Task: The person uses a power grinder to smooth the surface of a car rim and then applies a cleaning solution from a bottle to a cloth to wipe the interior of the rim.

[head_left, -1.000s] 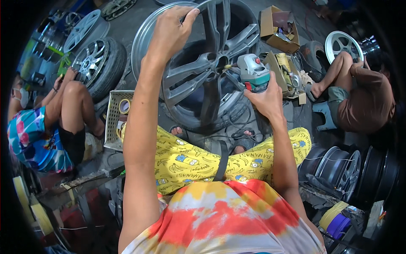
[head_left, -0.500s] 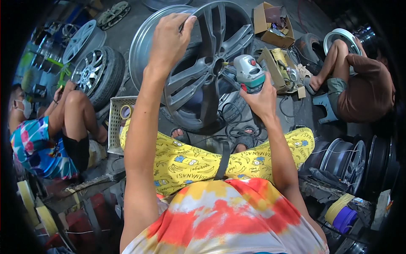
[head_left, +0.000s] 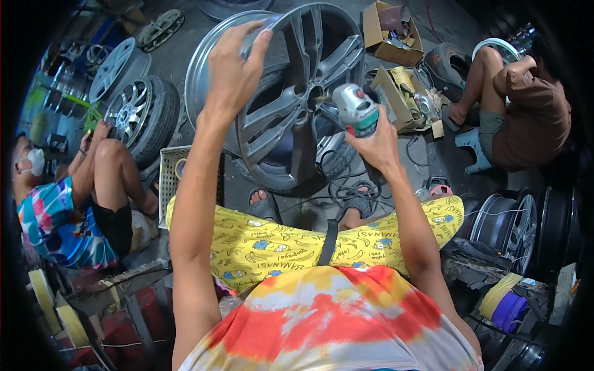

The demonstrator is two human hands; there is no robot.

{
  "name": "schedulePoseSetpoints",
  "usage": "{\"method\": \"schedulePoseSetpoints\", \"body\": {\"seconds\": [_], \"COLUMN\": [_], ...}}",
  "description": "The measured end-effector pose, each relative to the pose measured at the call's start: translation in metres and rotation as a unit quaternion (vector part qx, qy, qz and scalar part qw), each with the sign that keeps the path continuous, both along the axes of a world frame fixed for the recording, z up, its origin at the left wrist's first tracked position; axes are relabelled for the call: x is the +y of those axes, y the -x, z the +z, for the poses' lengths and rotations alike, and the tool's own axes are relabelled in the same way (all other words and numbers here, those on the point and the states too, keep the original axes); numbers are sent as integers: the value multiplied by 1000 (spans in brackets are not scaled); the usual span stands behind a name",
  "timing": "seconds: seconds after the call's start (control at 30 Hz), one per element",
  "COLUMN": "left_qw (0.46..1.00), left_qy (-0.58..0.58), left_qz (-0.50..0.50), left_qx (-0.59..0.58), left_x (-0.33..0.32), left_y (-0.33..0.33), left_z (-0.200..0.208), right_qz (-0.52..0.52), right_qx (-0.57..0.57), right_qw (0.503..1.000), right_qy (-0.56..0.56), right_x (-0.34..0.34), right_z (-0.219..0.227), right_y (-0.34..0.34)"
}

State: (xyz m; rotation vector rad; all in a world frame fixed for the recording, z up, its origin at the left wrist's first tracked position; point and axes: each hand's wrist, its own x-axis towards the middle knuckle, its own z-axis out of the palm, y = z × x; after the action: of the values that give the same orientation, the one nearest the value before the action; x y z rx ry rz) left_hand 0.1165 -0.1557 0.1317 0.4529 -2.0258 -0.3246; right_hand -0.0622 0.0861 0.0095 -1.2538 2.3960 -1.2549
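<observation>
Left hand (head_left: 235,77): fingers spread, thumb well apart from the index, beside the wheel's upper left rim; contact can't be told. Right hand (head_left: 375,143): wrapped round a handheld power tool (head_left: 357,108), thumb and fingers closed on its body.

Alloy wheel (head_left: 272,113) sits in front of the person's feet, tilted, over a black tyre (head_left: 257,180). Tool head is at the right side of the wheel hub (head_left: 316,94); tip contact too small to tell.

Wheel: grey metal, paired long spokes, smooth curved rim, round centre hole. Tyre: dull black rubber. Tool: rounded silver-grey housing, teal lower part, red button. Black cord (head_left: 337,176) loops on the floor near the wheel's lower right edge. Cardboard box (head_left: 401,117), open-topped, on the floor right of the tool, with assorted items in it. Pale perforated plastic basket (head_left: 168,179) on the floor at lower left of the wheel.

Vs earlier frames: left fingers were curled over the rim, now opened out. Right grip unchanged. Wheel and tool appear further left in view; tool head is near the hub throughout.
</observation>
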Motion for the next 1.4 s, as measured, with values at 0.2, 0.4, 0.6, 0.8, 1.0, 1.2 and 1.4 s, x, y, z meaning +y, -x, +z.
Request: {"method": "schedulePoseSetpoints", "body": {"seconds": [0.2,0.4,0.6,0.8,1.0,1.2,1.4], "left_qw": [916,727,746,734,757,707,679], "left_qy": [-214,-412,-592,-620,-599,-561,-466], "left_qz": [85,-70,-34,6,-17,-78,-74], "left_qx": [-327,-544,-304,-278,-260,-423,-562], "left_x": [55,95,131,142,137,87,23], "left_y": [-88,-139,-106,-98,-99,-93,-30], "left_z": [24,-117,-211,-260,-211,-61,33], "right_qz": [-18,-27,-58,-61,-68,-39,-59], "right_qx": [-78,-78,-171,-144,-152,-122,-104], "right_qw": [996,989,979,982,982,990,991], "right_qy": [44,119,97,106,92,58,66], "right_x": [21,11,34,20,23,20,31], "right_z": [-21,-32,-69,-41,-48,-28,-9], "right_y": [11,18,-8,5,8,2,9]}}
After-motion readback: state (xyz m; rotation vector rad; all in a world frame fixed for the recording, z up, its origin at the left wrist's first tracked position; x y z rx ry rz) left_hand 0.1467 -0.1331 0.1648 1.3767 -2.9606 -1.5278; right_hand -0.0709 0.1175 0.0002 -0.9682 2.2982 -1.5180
